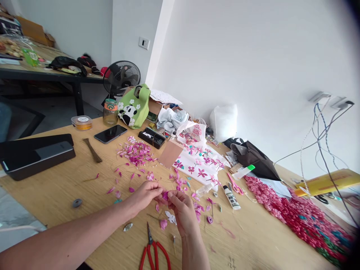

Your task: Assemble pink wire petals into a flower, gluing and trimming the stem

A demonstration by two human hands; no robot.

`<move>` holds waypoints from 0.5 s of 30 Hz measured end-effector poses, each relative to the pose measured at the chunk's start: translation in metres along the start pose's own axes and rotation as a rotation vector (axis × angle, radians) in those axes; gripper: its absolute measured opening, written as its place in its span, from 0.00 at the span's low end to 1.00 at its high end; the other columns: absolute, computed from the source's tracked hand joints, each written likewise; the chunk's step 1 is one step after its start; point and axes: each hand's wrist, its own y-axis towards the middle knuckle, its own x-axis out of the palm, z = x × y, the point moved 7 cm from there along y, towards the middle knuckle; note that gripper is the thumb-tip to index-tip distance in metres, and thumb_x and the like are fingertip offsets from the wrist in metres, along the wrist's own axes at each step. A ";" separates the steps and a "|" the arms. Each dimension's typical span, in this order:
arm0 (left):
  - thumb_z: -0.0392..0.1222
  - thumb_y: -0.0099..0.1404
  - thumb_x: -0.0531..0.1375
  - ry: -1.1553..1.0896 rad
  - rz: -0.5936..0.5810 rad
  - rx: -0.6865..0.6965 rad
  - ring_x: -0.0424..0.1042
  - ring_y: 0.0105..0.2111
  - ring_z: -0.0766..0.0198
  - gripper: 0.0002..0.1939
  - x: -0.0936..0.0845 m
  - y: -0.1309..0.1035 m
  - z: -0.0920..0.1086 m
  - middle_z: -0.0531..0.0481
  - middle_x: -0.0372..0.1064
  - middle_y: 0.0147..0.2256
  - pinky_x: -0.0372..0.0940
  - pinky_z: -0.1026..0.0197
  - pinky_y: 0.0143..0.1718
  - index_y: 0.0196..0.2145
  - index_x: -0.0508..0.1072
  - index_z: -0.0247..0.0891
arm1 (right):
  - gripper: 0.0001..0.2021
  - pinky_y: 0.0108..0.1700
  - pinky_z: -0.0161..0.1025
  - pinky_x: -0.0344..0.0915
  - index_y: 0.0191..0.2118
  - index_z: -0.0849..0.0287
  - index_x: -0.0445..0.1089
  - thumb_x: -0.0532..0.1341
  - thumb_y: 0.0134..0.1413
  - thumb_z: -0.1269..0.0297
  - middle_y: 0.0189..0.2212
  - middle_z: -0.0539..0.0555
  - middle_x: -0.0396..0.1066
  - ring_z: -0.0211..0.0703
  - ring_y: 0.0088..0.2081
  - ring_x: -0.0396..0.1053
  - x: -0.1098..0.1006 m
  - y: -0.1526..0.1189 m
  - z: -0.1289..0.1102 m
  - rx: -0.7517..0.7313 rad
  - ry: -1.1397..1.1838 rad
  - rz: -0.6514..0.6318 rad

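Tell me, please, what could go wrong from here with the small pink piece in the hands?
The pink piece, pinched between left hand and right hand, looks delicate and might crease or tear.
The pliers point towards the hands, so a lowered hand could get pricked.
Loose petals lie scattered nearby; a moving arm might sweep some away.

Head camera, tilted, facing forward and down over table (pixel 253 240).
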 end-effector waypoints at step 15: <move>0.48 0.54 0.61 0.242 -0.022 0.085 0.69 0.23 0.62 0.12 -0.003 0.002 0.002 0.53 0.70 0.21 0.63 0.62 0.29 0.24 0.71 0.36 | 0.09 0.24 0.33 0.49 0.20 0.61 0.69 0.64 0.40 0.60 0.15 0.46 0.60 0.33 0.20 0.53 0.008 -0.002 -0.006 -0.125 -0.095 0.160</move>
